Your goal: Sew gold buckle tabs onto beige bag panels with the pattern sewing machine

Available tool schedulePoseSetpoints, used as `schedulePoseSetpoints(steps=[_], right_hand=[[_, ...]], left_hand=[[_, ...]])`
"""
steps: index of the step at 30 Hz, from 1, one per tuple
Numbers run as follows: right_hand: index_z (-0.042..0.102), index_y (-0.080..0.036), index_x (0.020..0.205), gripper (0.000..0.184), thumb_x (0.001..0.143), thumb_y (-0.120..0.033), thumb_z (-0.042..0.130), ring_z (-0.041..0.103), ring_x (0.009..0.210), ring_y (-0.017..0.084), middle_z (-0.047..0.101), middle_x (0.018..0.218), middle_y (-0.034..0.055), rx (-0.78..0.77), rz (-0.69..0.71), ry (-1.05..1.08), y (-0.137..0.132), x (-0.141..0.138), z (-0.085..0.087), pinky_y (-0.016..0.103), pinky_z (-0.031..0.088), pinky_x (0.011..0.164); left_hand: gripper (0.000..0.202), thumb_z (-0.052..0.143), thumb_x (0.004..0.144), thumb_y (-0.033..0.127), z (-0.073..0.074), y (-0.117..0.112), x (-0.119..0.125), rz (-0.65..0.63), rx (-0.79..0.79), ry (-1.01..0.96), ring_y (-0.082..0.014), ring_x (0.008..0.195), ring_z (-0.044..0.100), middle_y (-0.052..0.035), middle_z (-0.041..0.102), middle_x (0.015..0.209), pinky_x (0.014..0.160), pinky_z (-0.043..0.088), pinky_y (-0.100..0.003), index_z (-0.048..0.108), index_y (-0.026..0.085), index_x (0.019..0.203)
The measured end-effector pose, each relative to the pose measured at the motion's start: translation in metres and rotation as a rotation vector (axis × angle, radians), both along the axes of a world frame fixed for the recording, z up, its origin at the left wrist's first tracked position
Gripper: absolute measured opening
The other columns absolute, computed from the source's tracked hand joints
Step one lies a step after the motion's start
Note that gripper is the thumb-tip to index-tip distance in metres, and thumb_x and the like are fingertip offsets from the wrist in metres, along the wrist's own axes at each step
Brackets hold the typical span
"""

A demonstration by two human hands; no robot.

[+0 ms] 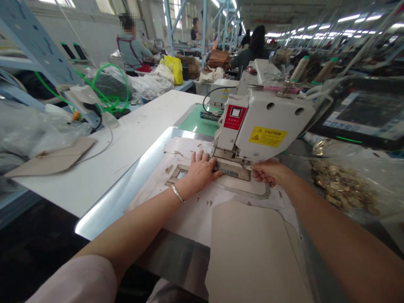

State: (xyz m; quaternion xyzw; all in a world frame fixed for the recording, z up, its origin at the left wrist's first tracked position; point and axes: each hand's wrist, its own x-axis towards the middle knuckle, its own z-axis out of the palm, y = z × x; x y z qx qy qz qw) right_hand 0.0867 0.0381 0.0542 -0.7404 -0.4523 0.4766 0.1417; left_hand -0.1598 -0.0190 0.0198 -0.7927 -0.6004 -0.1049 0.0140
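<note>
My left hand (202,171) lies flat with its fingers spread on the white paper-covered work plate (189,210), beside the clamp frame (243,173) under the head of a sewing machine (268,115). At the frame's right end my right hand (267,171) is closed, fingers pinched together. A glint of gold-coloured metal shows at those fingers, but what they hold is too small to make out. A beige panel (252,244) with rounded corners lies in front of the machine, overhanging the near edge. Another beige piece (243,187) sits partly under the frame.
Right of the machine are a control screen (366,111) and a plastic bag of gold-coloured metal parts (344,185). On the left, a beige piece (53,158) rests on the white table (132,126). A green hose (110,90) coils behind it. Several people work farther back.
</note>
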Motion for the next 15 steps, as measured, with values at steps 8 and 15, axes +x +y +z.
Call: schedulePoseSetpoints(steps=[8,15], right_hand=[[0.058,-0.013,0.083,0.01,0.092,-0.018,0.061,0.058,0.045,0.008,0.064,0.061,0.0019,0.003,-0.011,-0.034,-0.008,0.035,0.004,0.015,0.037,0.04],[0.059,-0.014,0.086,0.007,0.091,-0.019,0.061,0.06,0.047,0.009,0.065,0.065,0.0031,-0.015,-0.04,-0.041,-0.005,0.071,-0.004,0.015,0.04,0.041]], left_hand=[[0.05,0.055,0.094,0.056,0.005,-0.009,0.031,-0.051,-0.051,-0.014,-0.0343,0.134,0.041,-0.0146,0.055,0.131,0.117,0.019,-0.065,0.058,0.018,0.127],[0.045,0.054,0.096,0.049,0.001,-0.022,0.043,-0.123,-0.032,-0.031,-0.0346,0.134,0.041,-0.0121,0.055,0.133,0.116,0.02,-0.068,0.056,0.023,0.132]])
